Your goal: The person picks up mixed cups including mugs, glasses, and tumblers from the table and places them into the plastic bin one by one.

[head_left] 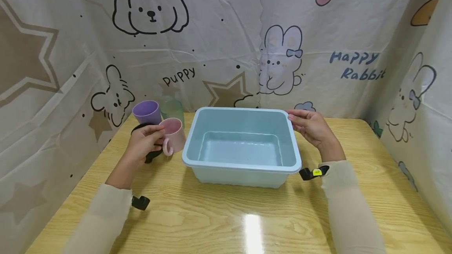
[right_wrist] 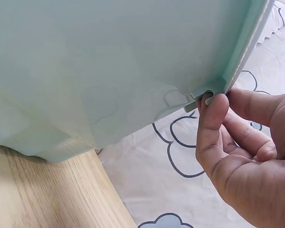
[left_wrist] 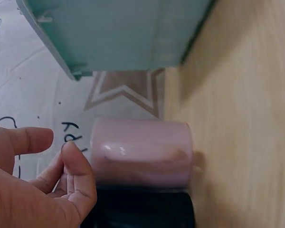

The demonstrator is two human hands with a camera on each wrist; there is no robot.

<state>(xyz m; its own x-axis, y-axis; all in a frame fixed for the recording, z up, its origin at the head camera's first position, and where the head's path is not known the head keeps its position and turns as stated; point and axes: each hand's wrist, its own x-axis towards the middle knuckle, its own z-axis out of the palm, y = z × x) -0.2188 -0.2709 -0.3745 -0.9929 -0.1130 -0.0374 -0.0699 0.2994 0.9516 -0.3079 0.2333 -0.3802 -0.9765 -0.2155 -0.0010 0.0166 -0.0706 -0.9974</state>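
Observation:
A light blue plastic basin stands on the table with nothing inside. At its far right corner my right hand pinches the rim between thumb and fingers, as the right wrist view also shows at the basin's corner. Left of the basin is a pink mug, its handle toward me. My left hand hovers by the mug and over a black object, mostly covered by the hand. In the left wrist view, thumb and forefinger are apart, with nothing between them, beside the pink mug.
Behind the mug stand a purple cup and a translucent green cup, close together. A printed cloth hangs behind and at both sides of the wooden table.

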